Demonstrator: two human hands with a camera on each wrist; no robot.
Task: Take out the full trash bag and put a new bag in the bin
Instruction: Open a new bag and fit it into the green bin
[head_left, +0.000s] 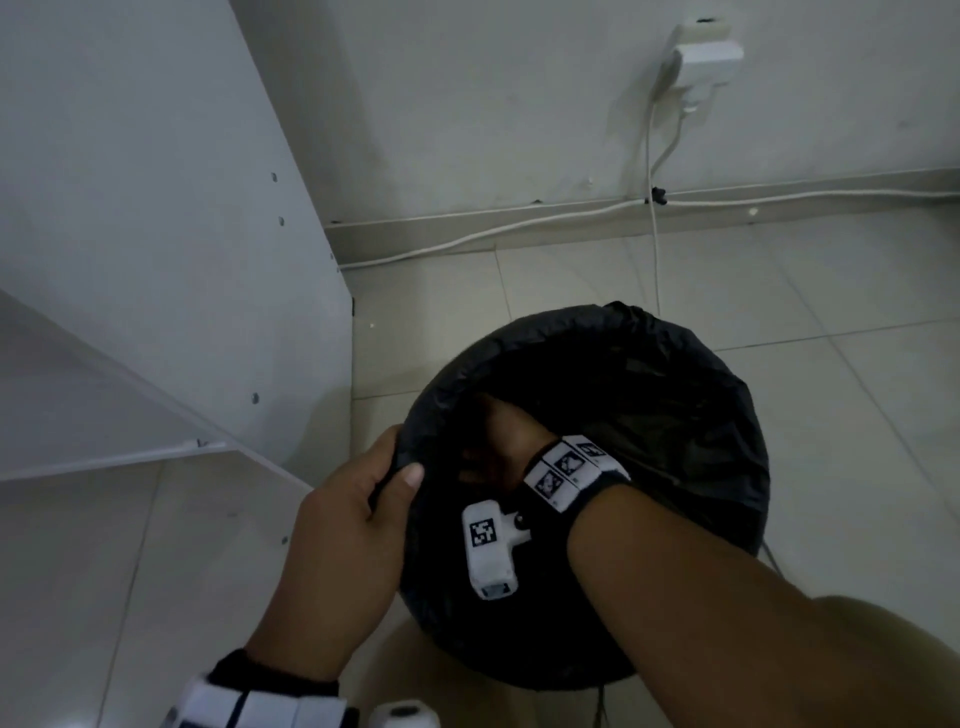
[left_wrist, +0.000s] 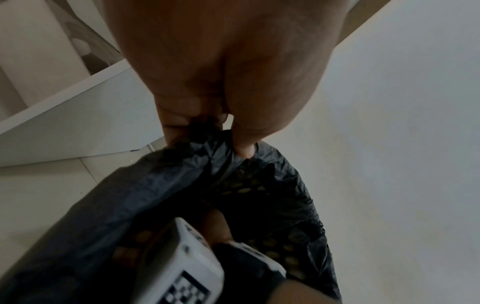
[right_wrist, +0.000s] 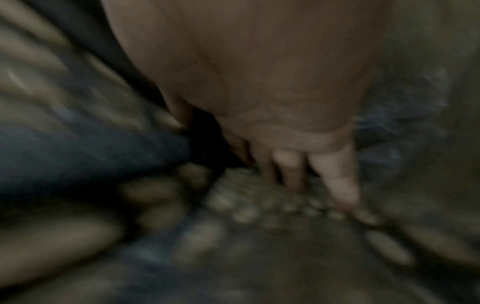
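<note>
A round mesh bin (left_wrist: 246, 186) stands on the tiled floor, lined with a black trash bag (head_left: 675, 358) whose edge is folded over the rim. My left hand (head_left: 382, 480) pinches the bag's edge at the bin's left rim, thumb on top; the left wrist view shows the plastic (left_wrist: 262, 164) bunched between thumb and fingers of that hand (left_wrist: 221, 135). My right hand (head_left: 493, 441) reaches down inside the bin. In the blurred right wrist view the right hand (right_wrist: 298, 174) has straight fingers against the bag (right_wrist: 91, 156) and the mesh wall. The bin's bottom is hidden in darkness.
A white shelf unit (head_left: 156, 208) stands close on the bin's left. The wall behind carries a socket with a plug (head_left: 701, 57), and white cables (head_left: 467, 236) run along the skirting. Tiled floor (head_left: 857, 312) lies to the right and behind the bin.
</note>
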